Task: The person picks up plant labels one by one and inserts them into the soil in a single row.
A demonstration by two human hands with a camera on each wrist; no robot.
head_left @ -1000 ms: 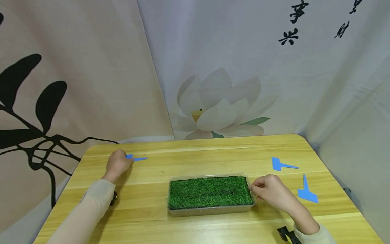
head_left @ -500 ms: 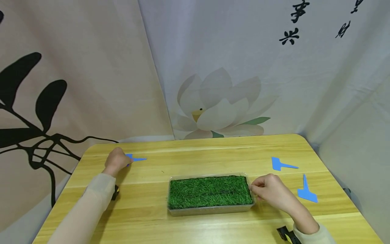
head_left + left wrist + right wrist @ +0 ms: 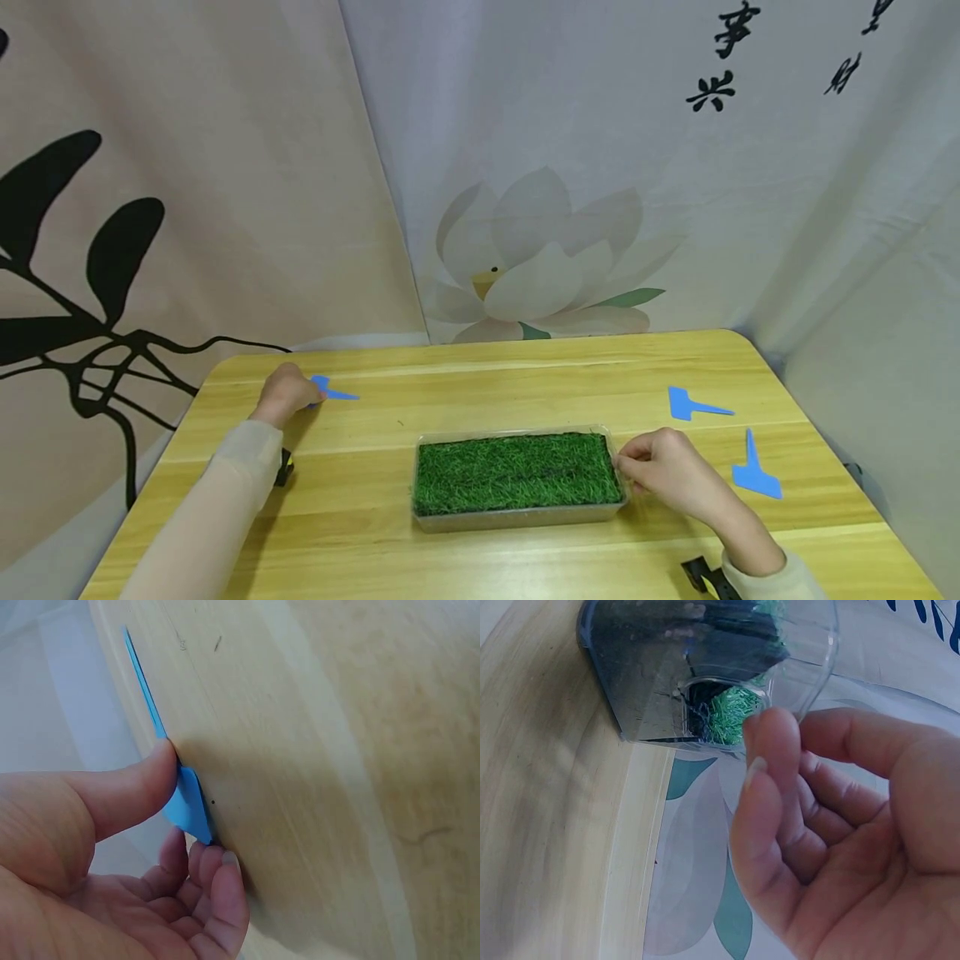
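At the far left of the table, my left hand (image 3: 285, 393) pinches a blue T-shaped plant label (image 3: 341, 394). In the left wrist view, the thumb lies on the label's broad head (image 3: 187, 806) and the other fingers curl at its lower edge; its thin stem points away from the hand. My right hand (image 3: 671, 468) grips the right rim of a clear plastic box (image 3: 517, 521) between thumb and fingers. A mat of green artificial grass (image 3: 517, 473) fills the top of that box. The right wrist view shows the box's clear end wall (image 3: 727, 645) beside the fingertips.
Two more blue plant labels lie at the right: one label (image 3: 682, 404) farther back, another label (image 3: 756, 479) beside the right forearm. The wooden table (image 3: 480, 383) ends at a printed curtain (image 3: 375, 208) behind it.
The left hand has shifted slightly to the left, and the label in it has turned so that its stem tip points a little lower. The right hand and the box have stayed put.
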